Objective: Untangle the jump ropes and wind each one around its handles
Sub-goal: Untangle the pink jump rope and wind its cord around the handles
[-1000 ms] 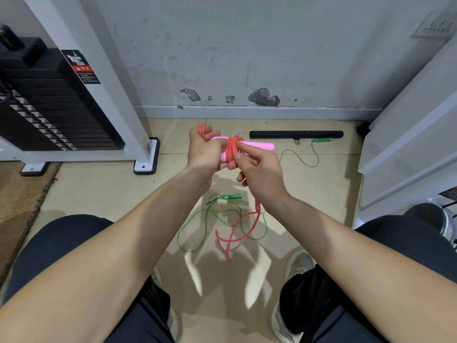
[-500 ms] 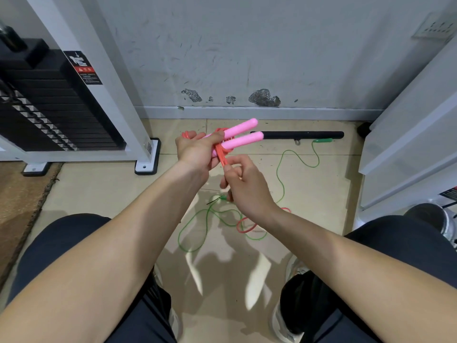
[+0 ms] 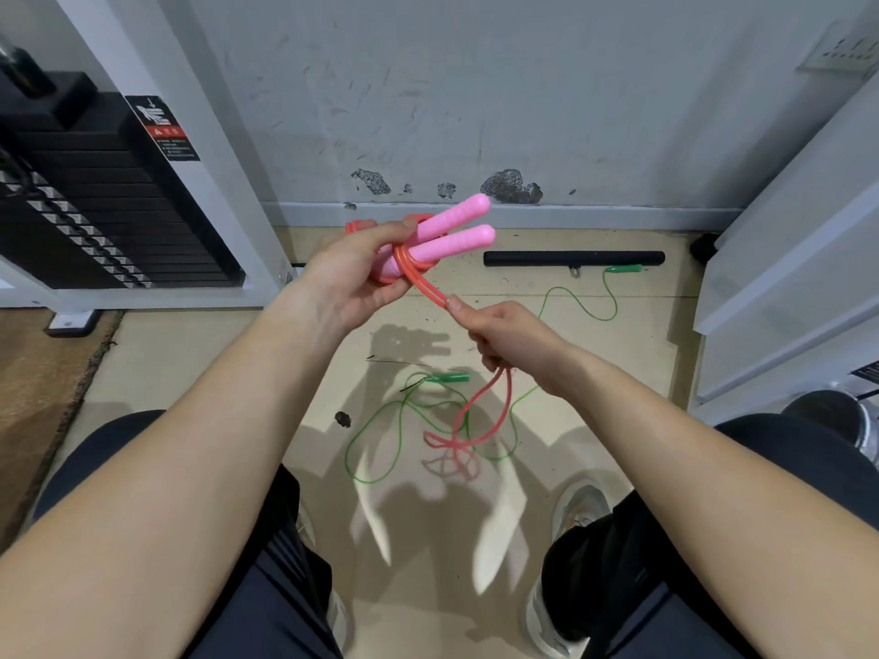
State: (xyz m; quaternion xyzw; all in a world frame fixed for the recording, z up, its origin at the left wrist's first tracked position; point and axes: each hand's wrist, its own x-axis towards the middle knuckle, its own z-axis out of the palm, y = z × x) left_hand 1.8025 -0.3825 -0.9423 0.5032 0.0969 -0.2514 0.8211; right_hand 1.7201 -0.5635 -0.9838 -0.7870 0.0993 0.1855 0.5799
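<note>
Seemingly limp, red rope (image 3: 426, 286) is being pinched by right hand (image 3: 513, 340), left hand (image 3: 352, 283) gripping pink handles (image 3: 459, 241) at eleven o'clock

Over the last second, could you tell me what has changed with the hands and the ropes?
The right hand moved down and right from the pink handles, drawing the doubled red cord taut; the handles tipped up to the right. The left hand still grips the handles; the green rope and black bar have not moved.

One head-worn wide-angle view looks forward and down, close above the left hand (image 3: 347, 283) and right hand (image 3: 513, 340), onto a beige tiled floor (image 3: 166, 344).
</note>
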